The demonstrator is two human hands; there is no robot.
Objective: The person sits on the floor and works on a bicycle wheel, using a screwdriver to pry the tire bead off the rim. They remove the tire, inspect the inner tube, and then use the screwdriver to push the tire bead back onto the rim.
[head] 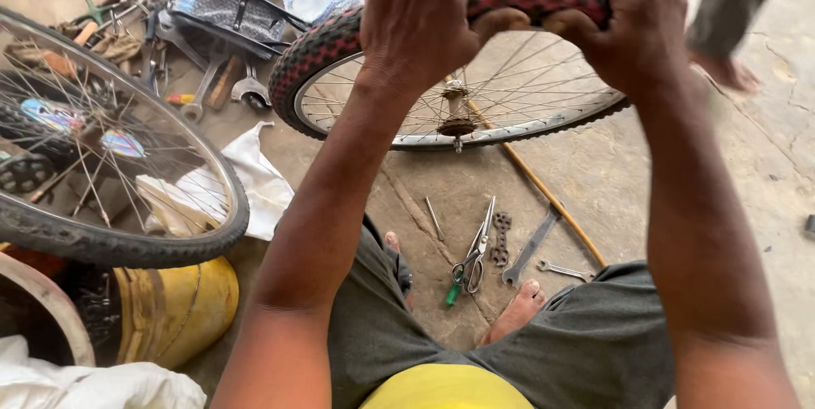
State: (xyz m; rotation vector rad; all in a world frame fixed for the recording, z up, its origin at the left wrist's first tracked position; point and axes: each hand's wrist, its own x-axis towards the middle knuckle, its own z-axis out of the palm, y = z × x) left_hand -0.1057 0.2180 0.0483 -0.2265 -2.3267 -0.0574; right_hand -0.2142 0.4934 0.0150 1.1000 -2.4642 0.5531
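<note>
While both hands curl tight over the top of the bicycle wheel (450,78), the left hand (416,22) is clamped on the red-and-black tyre (318,48) with its fingers wrapped over the tread, and the right hand (637,22) grips the same tyre just beside it, thumb pressed into the rubber.

The wheel stands upright on a bare concrete floor (764,146), its hub (457,112) hanging below the hands. On the floor below the wheel, between the person's bare feet, lie scissors (474,256), a flat multi-hole spanner (501,239) and a wrench (531,248). A thin cane (552,197) runs slantwise under the wheel. Left of the wheel leans a second wheel (102,146) with a black tyre, a white cloth (255,175) beside it and a yellow drum (174,311) below. More tools (204,86) are scattered at upper left. Another person's bare foot (726,69) stands to the wheel's right.
</note>
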